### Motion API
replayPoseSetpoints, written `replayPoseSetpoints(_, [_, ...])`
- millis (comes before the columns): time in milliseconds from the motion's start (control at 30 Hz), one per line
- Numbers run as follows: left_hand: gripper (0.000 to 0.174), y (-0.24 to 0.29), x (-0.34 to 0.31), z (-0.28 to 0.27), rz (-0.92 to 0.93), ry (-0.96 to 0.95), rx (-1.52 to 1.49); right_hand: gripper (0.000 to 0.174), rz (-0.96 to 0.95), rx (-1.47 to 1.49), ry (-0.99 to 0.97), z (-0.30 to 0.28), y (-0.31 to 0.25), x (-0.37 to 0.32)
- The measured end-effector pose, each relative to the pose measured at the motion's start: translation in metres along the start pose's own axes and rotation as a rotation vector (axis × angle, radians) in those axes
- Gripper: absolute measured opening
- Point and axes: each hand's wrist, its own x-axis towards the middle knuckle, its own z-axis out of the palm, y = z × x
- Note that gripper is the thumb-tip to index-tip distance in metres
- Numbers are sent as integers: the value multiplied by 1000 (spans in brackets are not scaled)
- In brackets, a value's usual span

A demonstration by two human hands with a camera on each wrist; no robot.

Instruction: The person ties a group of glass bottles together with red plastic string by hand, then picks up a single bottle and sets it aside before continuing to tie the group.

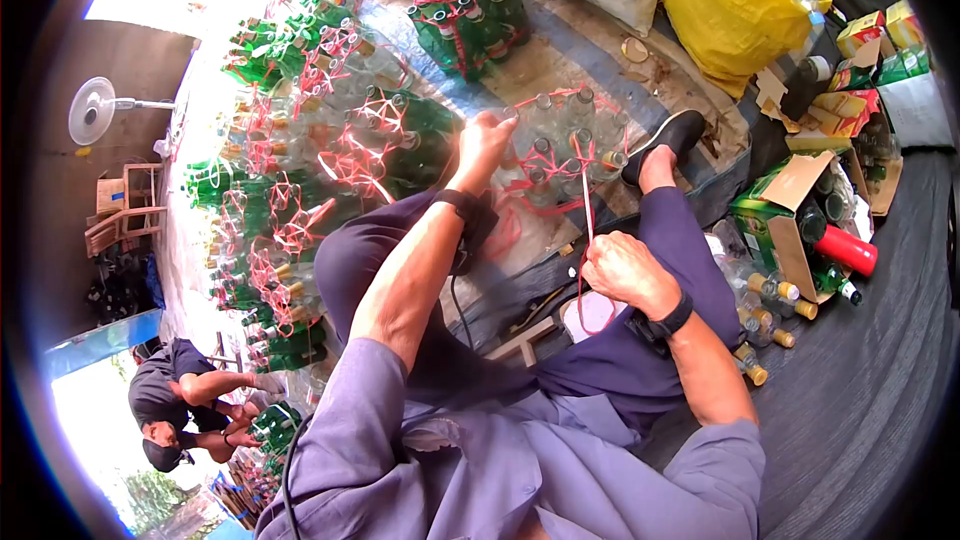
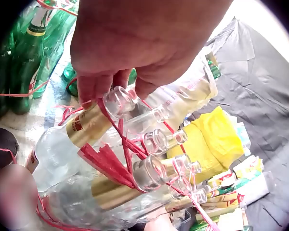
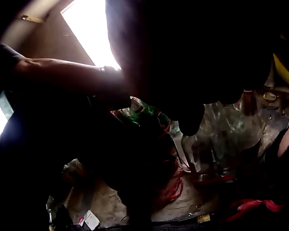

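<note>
Several clear glass bottles (image 1: 578,118) stand bundled between the person's feet, with red plastic string (image 1: 587,190) looped around their necks. At the bundle's near-left corner the left hand (image 1: 482,150) grips a bottle neck. In the left wrist view, that hand's (image 2: 139,43) fingers curl behind a clear bottle's mouth (image 2: 118,102), the red string (image 2: 121,130) crossing beside it. The right hand (image 1: 628,270), fingers curled, holds the string's long end, pulled taut from the bundle toward the lap. Its grip is too dark to make out in the right wrist view.
Many tied green and clear bottles (image 1: 290,150) fill the left side; another green bundle (image 1: 468,15) stands ahead. A yellow bag (image 1: 735,15), open cartons (image 1: 780,230) and loose bottles (image 1: 765,315) lie right. Another person (image 1: 175,395) crouches at far left, near a fan (image 1: 92,111).
</note>
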Motion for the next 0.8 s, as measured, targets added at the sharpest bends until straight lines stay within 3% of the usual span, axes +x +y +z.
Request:
replayPoseSetpoints(167, [29, 6, -28, 7, 70, 74, 75, 18, 87, 0, -143, -7, -8, 3])
replayPoseSetpoints(233, [15, 21, -48, 5, 475, 322, 386, 18, 56, -1, -126, 0, -2, 4])
replayPoseSetpoints(300, [8, 39, -69, 3, 643, 220, 342, 18, 54, -5, -110, 0, -3, 3])
replayPoseSetpoints(367, [9, 58, -96, 11, 537, -77, 149, 19, 53, -5, -93, 1, -5, 3])
replayPoseSetpoints(400, [10, 55, -105, 22, 539, -133, 123, 19, 63, 0, -111, 2, -4, 4])
replayPoseSetpoints(500, [17, 50, -129, 45, 258, -498, -33, 20, 72, -10, -139, 4, -2, 8])
replayPoseSetpoints(633, [19, 32, -133, 71, 214, -504, -198, 23, 79, 66, -193, -1, 3, 12])
replayPoseSetpoints(733, [18, 27, -133, 86, 377, -349, -238, 25, 48, 136, -250, -21, 7, 15])
replayPoseSetpoints(767, [18, 24, -133, 88, 376, -346, -239, 23, 2, 83, -230, -23, 17, 17])
replayPoseSetpoints(800, [18, 24, -134, 88, 337, -408, -188, 22, 72, 150, -121, -30, 14, 16])
